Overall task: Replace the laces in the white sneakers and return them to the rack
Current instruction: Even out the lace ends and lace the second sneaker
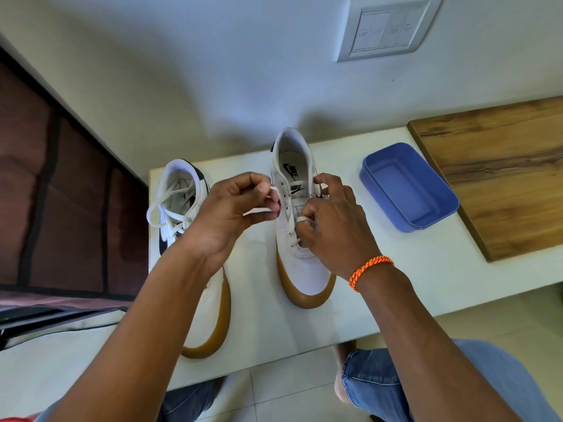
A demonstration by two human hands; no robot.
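Note:
Two white sneakers with tan soles stand on a white table (396,287), toes toward me. The right sneaker (300,269) is partly laced with a white lace (264,210). My left hand (234,208) pinches one end of that lace beside the shoe's left eyelets. My right hand (332,220) lies over the right eyelets, its fingers curled round the other part of the lace, which loops over a fingertip. The left sneaker (185,208) has its white lace threaded and loosely looped at the opening; my left forearm covers its middle.
An empty blue plastic tub (408,187) sits right of the shoes. A wooden board (499,172) lies at the table's far right. A dark brown fabric rack (61,193) stands to the left. A wall with a switch plate (387,28) is behind.

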